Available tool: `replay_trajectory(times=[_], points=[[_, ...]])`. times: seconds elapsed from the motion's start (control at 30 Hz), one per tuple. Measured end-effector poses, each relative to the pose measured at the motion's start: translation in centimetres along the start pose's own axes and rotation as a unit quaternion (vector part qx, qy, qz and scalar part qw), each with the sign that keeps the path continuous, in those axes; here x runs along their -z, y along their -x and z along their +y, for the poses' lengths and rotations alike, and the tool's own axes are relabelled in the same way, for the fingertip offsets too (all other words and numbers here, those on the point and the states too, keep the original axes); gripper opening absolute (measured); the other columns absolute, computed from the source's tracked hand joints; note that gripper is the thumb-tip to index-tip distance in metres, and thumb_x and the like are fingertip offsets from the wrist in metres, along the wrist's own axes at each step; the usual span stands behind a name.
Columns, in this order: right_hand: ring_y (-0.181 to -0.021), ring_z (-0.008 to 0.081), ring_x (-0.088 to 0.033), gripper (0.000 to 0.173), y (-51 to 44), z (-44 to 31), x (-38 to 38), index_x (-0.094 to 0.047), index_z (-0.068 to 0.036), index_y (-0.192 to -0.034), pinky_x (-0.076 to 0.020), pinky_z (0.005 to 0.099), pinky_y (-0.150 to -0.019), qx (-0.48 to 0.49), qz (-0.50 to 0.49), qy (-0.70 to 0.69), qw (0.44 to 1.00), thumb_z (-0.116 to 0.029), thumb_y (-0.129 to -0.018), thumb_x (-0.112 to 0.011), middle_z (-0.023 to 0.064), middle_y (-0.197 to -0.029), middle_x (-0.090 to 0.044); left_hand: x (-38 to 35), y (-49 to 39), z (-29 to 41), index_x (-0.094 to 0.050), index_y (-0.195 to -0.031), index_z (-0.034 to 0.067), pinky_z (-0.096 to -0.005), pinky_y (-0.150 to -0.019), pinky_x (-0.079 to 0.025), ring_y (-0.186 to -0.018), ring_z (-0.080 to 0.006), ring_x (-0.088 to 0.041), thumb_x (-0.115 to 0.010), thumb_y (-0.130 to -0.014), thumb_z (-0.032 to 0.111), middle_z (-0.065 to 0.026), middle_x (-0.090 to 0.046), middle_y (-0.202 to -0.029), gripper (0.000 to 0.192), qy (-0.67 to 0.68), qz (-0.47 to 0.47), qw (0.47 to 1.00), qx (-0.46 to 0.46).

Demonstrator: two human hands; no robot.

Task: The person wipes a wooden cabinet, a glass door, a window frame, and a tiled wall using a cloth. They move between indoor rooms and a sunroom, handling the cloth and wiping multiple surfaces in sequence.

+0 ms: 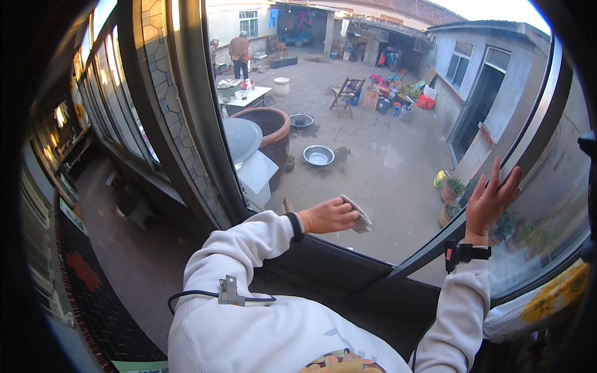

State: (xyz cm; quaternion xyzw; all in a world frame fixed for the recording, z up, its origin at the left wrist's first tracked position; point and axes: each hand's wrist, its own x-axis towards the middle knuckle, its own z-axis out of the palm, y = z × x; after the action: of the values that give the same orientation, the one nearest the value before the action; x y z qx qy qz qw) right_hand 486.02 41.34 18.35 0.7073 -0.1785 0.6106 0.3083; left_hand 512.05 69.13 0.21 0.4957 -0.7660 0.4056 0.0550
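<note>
A folded light grey cloth (pixel 358 215) is gripped in my left hand (pixel 329 215), which is up at the lower part of a large window pane (pixel 368 186). Whether the cloth touches the glass I cannot tell. To the right, my right hand (pixel 492 200) lies against the dark window frame (pixel 466 210), fingers spread and pointing up, with nothing held in it. Both wrists carry black bands, and a dark cable with a metal clip (pixel 231 291) runs across my white sleeve.
Beyond the glass lies a paved yard with a large brown clay vat (pixel 280 154), metal basins (pixel 319 155), a wooden folding chair (pixel 347 93), potted plants (pixel 451 186) and two people. A sunflower-print curtain (pixel 541 303) hangs at the lower right.
</note>
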Motion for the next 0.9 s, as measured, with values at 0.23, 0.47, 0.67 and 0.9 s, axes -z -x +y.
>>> replay_trajectory(times=[0.23, 0.47, 0.67, 0.9], points=[[-0.145, 0.0444, -0.034, 0.05, 0.3, 0.1, -0.2, -0.047, -0.021, -0.149, -0.0329, 0.0645, -0.111, 0.001, -0.004, 0.02, 1.0, -0.024, -0.1, -0.056, 0.0227, -0.158, -0.033, 6.8, 10.4, -7.2, -0.064, -0.109, 0.013, -0.0425, -0.084, -0.053, -0.101, -0.0308, -0.061, -0.069, -0.078, 0.006, -0.0108, -0.06, -0.111, 0.032, -0.118, 0.096, 0.93, 0.335], [-0.142, 0.046, -0.037, 0.046, 0.2, -0.1, -0.3, -0.051, -0.02, -0.147, -0.0335, 0.064, -0.11, 0.017, 0.01, 0.021, 1.0, -0.024, -0.101, -0.056, 0.0264, -0.154, -0.036, 6.0, 13.2, -7.5, -0.055, -0.119, 0.012, -0.0473, -0.092, -0.051, -0.112, -0.038, -0.056, -0.064, -0.076, -0.004, -0.0141, -0.057, -0.12, 0.047, -0.022, 0.239, 0.8, 0.551], [-0.142, 0.047, -0.038, 0.048, 0.4, -0.4, 0.0, -0.049, -0.02, -0.148, -0.0366, 0.0643, -0.107, 0.02, -0.013, 0.063, 0.998, -0.024, -0.101, -0.057, 0.0278, -0.154, -0.035, 1.7, 14.4, -2.4, -0.061, -0.114, 0.016, -0.0431, -0.084, -0.054, -0.105, -0.0329, -0.06, -0.065, -0.078, 0.002, -0.009, -0.058, -0.114, 0.038, -0.022, 0.138, 0.883, 0.447], [-0.144, 0.0436, -0.037, 0.05, 0.7, -1.0, 0.6, -0.046, -0.02, -0.15, -0.037, 0.0632, -0.107, -0.005, -0.048, 0.089, 0.995, -0.025, -0.101, -0.057, 0.0253, -0.157, -0.033, 1.7, 16.8, 0.5, -0.065, -0.107, 0.018, -0.0416, -0.078, -0.056, -0.101, -0.0304, -0.063, -0.062, -0.084, 0.005, -0.0058, -0.062, -0.109, 0.027, 0.098, 0.019, 0.888, 0.448]])
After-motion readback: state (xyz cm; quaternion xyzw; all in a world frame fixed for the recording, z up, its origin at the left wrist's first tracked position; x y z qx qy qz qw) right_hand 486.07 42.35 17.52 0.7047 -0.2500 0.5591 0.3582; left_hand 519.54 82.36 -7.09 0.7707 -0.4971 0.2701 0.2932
